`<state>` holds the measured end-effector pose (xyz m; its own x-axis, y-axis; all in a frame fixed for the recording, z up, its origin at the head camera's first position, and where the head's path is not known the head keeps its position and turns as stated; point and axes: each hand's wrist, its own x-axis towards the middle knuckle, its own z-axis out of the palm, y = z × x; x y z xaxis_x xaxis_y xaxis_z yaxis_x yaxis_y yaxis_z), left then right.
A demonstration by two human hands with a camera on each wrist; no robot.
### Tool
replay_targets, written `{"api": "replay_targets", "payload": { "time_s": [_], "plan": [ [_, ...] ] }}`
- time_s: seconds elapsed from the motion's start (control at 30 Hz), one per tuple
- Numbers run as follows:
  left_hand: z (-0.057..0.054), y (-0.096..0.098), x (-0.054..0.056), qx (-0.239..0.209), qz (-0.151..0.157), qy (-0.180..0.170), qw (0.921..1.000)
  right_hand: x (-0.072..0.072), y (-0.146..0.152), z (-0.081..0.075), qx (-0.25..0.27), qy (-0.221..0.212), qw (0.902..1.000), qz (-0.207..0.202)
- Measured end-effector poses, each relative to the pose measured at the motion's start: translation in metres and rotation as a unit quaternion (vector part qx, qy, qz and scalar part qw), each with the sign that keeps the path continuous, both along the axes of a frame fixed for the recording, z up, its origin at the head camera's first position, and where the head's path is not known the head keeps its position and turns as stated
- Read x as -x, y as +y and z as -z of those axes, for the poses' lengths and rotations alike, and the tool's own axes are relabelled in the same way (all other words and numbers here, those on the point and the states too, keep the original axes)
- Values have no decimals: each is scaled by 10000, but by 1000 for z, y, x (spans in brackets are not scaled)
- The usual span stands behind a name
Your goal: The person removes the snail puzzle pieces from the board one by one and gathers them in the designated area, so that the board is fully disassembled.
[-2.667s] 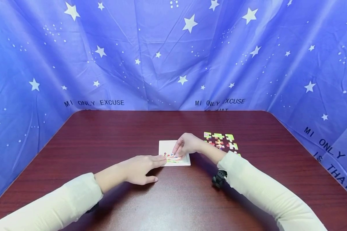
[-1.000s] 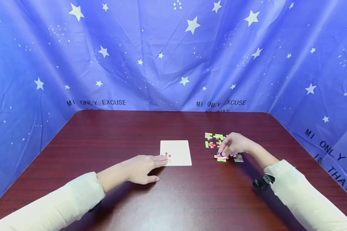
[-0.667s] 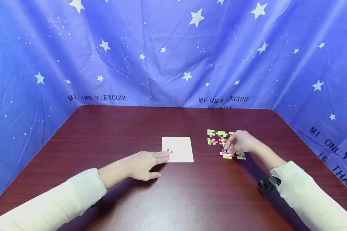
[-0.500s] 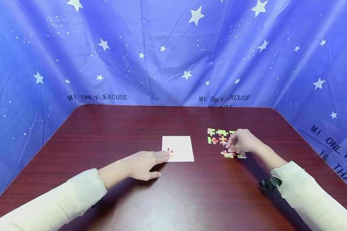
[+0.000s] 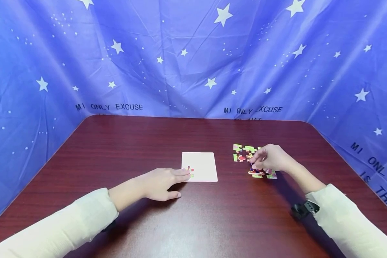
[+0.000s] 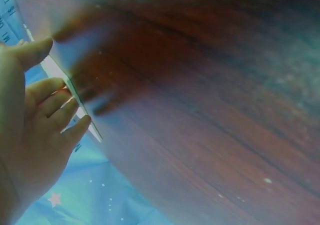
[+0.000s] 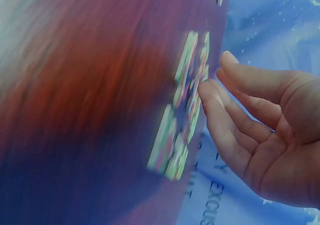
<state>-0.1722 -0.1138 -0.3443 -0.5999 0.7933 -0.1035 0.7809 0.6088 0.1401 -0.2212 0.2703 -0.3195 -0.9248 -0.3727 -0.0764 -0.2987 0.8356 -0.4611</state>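
Observation:
Fingers outstretched, my left hand [image 5: 162, 183] rests its fingertips on the left edge of a white square board [image 5: 201, 165]. A small puzzle piece [image 5: 192, 172] with red and green on it lies at the board's lower left, partly under those fingertips. My right hand [image 5: 271, 157] hovers low over the loose jigsaw pieces, its fingertips right at a red, white and green piece [image 5: 256, 172]. In the right wrist view the thumb and fingertips stand apart, and the jigsaw pieces [image 7: 185, 60] lie flat beyond them. Part of the piece group is hidden by this hand.
Several green-edged jigsaw pieces [image 5: 238, 147] lie in loose rows right of the board on the dark red wooden table [image 5: 132, 139]. A blue star-printed curtain [image 5: 167, 71] hangs behind and beside the table. Black straps [image 5: 304, 209] circle the wrists.
My right hand has carried a piece from the board to the right, set it down among the loose pieces and parted its fingertips. My left hand has stayed on the board.

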Motion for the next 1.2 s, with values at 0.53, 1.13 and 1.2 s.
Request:
{"api": "replay_targets", "payload": {
  "time_s": [0.53, 1.13, 1.2],
  "plan": [
    [0, 5, 9, -1057, -118, -420, 9934, 9, -95, 0, 471, 84, 9921, -1160],
    [-3, -8, 29, -697, -291, -75, 9971, 11, -150, 11, 169, -26, 9897, -1418],
    [-2, -9, 34, -552, -212, 1, 9982, 9, -151, 13, 112, -66, 9903, -1382]
  ]
}}
